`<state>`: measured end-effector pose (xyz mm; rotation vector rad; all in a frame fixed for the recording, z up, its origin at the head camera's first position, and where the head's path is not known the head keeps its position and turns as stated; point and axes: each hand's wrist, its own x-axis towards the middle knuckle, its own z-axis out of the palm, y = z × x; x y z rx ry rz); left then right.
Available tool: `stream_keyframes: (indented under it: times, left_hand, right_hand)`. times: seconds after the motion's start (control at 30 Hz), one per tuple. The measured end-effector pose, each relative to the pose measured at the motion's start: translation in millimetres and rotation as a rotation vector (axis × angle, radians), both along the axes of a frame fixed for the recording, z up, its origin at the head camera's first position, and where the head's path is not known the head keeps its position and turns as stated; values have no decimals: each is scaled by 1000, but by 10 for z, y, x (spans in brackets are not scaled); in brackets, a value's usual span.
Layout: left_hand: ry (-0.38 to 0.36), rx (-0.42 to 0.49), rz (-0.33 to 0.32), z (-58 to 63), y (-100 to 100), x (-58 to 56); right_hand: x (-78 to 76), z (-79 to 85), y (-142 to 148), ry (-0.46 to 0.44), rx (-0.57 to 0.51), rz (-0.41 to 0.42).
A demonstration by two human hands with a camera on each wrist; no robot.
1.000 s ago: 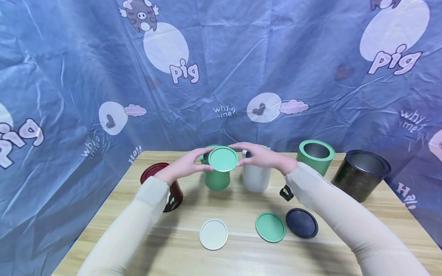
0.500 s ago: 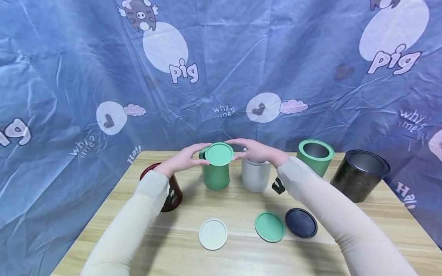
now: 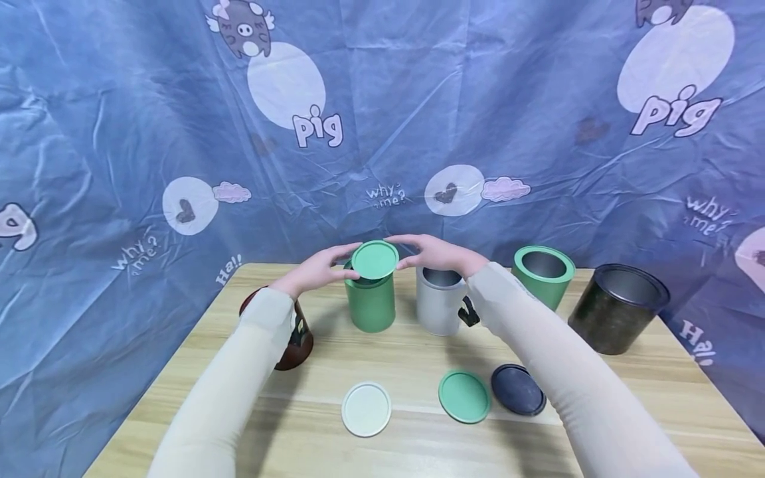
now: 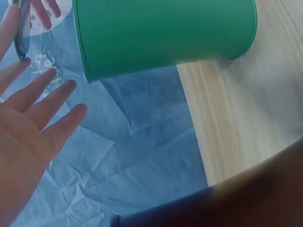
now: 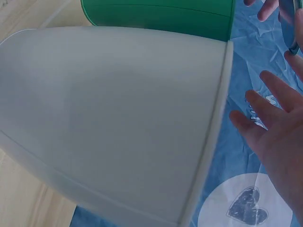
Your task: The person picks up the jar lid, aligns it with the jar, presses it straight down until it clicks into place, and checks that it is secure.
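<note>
Between my two hands is a round green lid (image 3: 375, 260), held just above the open green canister (image 3: 372, 307) with a gap under it. My left hand (image 3: 319, 271) grips its left edge with thumb and forefinger. At the right edge, my right hand (image 3: 436, 253) holds it the same way. The wrist views show the lid (image 4: 22, 28) edge-on, while the other fingers of each hand spread apart from it. An open white canister (image 3: 438, 309) stands beside the green one, below my right hand.
A dark red canister (image 3: 294, 352) stands at left, partly behind my left sleeve. At right are a second green canister (image 3: 545, 279) and a black canister (image 3: 618, 309). In front lie a white lid (image 3: 366, 409), a green lid (image 3: 464, 397) and a black lid (image 3: 517, 390).
Both hands have carried the lid a little left and farther back over the green canister. It is raised slightly, so more of the canister's opening shows beneath it.
</note>
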<state>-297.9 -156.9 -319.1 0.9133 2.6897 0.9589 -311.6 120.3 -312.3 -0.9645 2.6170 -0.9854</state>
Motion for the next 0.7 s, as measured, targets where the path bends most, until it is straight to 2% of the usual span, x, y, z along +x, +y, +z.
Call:
stream_keyframes:
  times: [0.23,0.47,0.7]
  left_hand:
    - [-41,-30,29,-3,-24,-57]
    - [-73,-32,35,-40,-20,-115]
    - [-84,-20,32,-34,-55,-123]
  right_hand:
    - [-60,-52,-37,-29,29,5]
    - [-104,-111,-53,-22,2,2]
    - [-138,-140,-112,-40,19,23]
